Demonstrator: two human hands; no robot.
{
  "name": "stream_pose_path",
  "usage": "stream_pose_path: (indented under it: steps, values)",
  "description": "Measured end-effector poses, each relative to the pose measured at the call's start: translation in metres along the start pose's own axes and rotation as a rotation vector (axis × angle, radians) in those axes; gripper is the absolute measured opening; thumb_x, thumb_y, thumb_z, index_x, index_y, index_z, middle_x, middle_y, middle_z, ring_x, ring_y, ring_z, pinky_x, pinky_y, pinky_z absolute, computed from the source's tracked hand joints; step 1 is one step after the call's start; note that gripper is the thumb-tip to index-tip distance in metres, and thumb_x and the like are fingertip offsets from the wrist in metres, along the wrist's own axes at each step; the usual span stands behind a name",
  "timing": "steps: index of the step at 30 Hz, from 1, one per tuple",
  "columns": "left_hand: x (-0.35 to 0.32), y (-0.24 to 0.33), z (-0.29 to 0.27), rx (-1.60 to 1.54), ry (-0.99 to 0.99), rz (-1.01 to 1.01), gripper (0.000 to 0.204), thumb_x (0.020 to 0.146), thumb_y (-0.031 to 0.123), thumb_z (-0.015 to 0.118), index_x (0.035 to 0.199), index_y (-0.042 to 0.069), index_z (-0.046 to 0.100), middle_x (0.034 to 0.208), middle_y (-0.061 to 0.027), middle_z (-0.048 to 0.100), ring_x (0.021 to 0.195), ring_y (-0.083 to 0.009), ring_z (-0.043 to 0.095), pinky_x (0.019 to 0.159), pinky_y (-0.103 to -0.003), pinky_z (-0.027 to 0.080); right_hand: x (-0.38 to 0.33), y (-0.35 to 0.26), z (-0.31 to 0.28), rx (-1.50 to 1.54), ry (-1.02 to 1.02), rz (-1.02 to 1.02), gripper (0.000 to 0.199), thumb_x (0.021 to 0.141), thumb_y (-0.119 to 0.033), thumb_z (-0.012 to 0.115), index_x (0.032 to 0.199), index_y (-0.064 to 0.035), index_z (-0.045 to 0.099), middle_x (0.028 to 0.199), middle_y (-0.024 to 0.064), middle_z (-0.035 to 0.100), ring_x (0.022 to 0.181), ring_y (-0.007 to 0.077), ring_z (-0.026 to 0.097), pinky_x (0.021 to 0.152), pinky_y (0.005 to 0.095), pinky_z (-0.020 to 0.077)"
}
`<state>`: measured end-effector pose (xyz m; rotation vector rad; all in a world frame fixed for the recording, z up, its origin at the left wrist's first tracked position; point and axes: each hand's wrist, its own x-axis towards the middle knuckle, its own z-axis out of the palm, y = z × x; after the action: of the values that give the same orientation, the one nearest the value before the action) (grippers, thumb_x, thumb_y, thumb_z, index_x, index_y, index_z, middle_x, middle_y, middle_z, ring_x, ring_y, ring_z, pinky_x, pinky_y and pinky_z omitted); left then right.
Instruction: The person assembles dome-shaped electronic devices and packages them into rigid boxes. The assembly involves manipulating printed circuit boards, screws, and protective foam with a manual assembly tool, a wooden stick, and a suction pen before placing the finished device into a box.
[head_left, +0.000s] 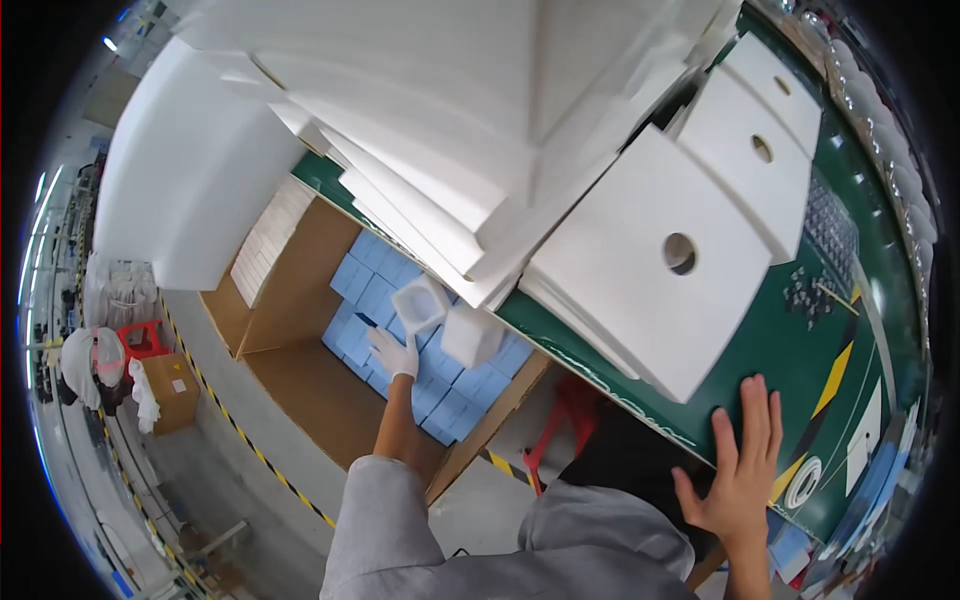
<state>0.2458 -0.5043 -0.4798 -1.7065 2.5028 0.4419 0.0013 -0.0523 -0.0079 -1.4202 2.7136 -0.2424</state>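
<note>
My left hand (394, 354), in a white glove, reaches down into a large cardboard box (300, 375). Its fingers are apart over rows of light blue small boxes (455, 412), close to a dark slot or mark among them; whether the fingertips touch is too small to tell. Beside that hand, on the blue boxes, sit a hollow white foam piece (420, 304) and a second white foam block (472, 336). Bare, with fingers spread, my right hand (738, 480) rests at the near edge of the green table (775, 345).
Stacked white foam sheets with round holes (625, 250) cover much of the table. Large white foam sheets (430, 80) rise at the far side. A tape roll (803, 483) and small clear parts (808, 297) lie at right. Red stools (565, 420) stand on the floor.
</note>
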Motion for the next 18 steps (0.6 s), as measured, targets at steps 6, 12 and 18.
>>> stream_pose_path:
  steps: [6, 12, 18]
  values:
    - [0.014, -0.066, -0.023, 0.119, 0.275, -0.139, 0.067, 0.102, 0.041, 0.055, 0.153, 0.001, 0.039, 0.159, -0.0202, 0.039, 0.145, -0.0391, 0.039, 0.117, -0.055, 0.030, 0.004, 0.003, -0.005, 0.057, -0.026, 0.010, 0.089, 0.070, -0.020, 0.077, 0.150, -0.0069, 0.041, 0.158, 0.0333, 0.032, 0.145, 0.0546, 0.035, 0.117, 0.0693, 0.0247]
    - [0.078, -0.150, -0.007, -1.196, -0.188, -0.736, 0.065, 0.105, 0.044, 0.050, 0.155, 0.005, 0.037, 0.158, -0.0144, 0.044, 0.131, -0.0362, 0.055, 0.102, -0.053, 0.047, 0.002, 0.011, 0.002, -0.041, 0.015, -0.008, 0.091, 0.070, -0.018, 0.077, 0.152, -0.0078, 0.039, 0.158, 0.0333, 0.033, 0.145, 0.0549, 0.035, 0.117, 0.0689, 0.0262]
    - [0.051, -0.099, 0.057, -0.973, 0.131, -0.630, 0.067, 0.107, 0.046, 0.043, 0.153, -0.001, 0.037, 0.157, -0.0198, 0.044, 0.138, -0.0355, 0.050, 0.114, -0.042, 0.038, 0.001, 0.002, 0.009, -0.155, 0.024, -0.049, 0.098, 0.071, -0.024, 0.076, 0.157, -0.0060, 0.033, 0.158, 0.0333, 0.033, 0.145, 0.0547, 0.035, 0.117, 0.0667, 0.0276]
